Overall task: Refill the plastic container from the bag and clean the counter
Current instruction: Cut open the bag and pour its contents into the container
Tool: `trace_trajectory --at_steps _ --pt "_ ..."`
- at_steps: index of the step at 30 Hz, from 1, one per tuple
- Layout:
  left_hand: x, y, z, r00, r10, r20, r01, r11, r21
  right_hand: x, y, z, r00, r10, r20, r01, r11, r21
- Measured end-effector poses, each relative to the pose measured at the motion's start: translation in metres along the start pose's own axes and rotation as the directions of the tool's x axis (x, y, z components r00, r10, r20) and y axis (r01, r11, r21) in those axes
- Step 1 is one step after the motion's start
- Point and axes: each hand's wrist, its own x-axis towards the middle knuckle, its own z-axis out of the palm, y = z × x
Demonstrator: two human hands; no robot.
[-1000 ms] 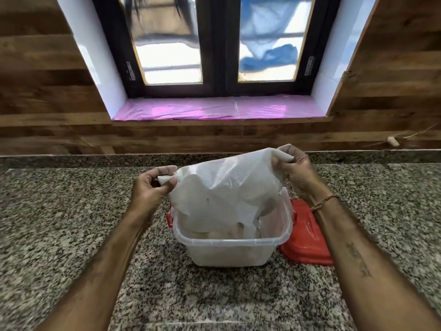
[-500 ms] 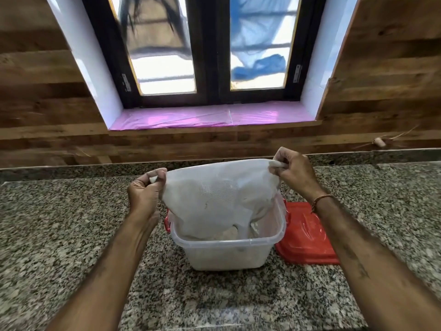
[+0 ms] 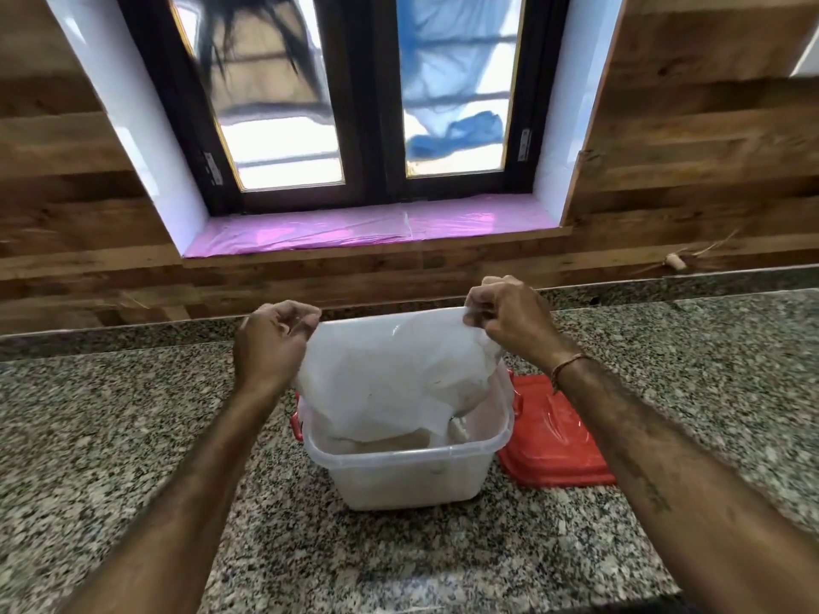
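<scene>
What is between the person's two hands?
In the head view, the white bag spans the gap: the left hand and the right hand each pinch a top corner, and it hangs into the plastic container.

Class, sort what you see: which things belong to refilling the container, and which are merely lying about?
In use: white bag, pinched by left hand and right hand; plastic container; red lid; granite counter.
Lying about: pink sheet on the windowsill; small pale object on the back ledge.
</scene>
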Motion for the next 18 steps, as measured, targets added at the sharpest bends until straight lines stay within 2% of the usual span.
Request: trace_trajectory --at_steps 1,2,6,8,10,12,14,18 --pt "0.002 0.005 0.001 0.994 0.105 0.016 -0.106 0.98 0.167 0.001 -0.005 0.001 1.0 -0.024 0.011 0.024 1.0 -0.013" --pt "0.003 0.014 0.006 0.981 0.184 0.067 -0.194 0.95 0.244 0.003 -0.011 0.001 0.999 -0.043 0.018 0.043 0.999 -0.021" --pt "-0.005 0.069 0.046 0.904 0.292 0.313 -0.373 0.896 0.241 0.016 -0.033 -0.007 0.996 -0.084 0.003 0.084 0.997 0.001" --pt "-0.007 0.076 0.062 0.912 0.306 0.272 -0.357 0.92 0.16 0.022 -0.039 -0.011 0.995 -0.099 -0.004 0.099 0.994 0.055" --pt "-0.002 0.068 0.067 0.937 0.295 0.185 -0.315 0.945 0.091 0.023 -0.034 -0.012 1.0 -0.017 -0.002 0.016 0.965 0.263" --pt "0.004 0.057 0.066 0.955 0.255 0.153 -0.264 0.964 0.036 0.018 -0.02 -0.011 0.99 0.133 0.038 -0.133 0.848 0.512" --pt "0.011 0.047 0.064 0.974 0.184 0.133 -0.178 0.982 -0.06 0.002 -0.003 -0.005 0.97 0.207 0.129 -0.24 0.726 0.644" --pt "0.018 0.037 0.068 0.988 0.098 0.12 -0.06 0.956 -0.286 -0.031 0.009 0.023 0.93 0.182 0.32 -0.368 0.484 0.794"
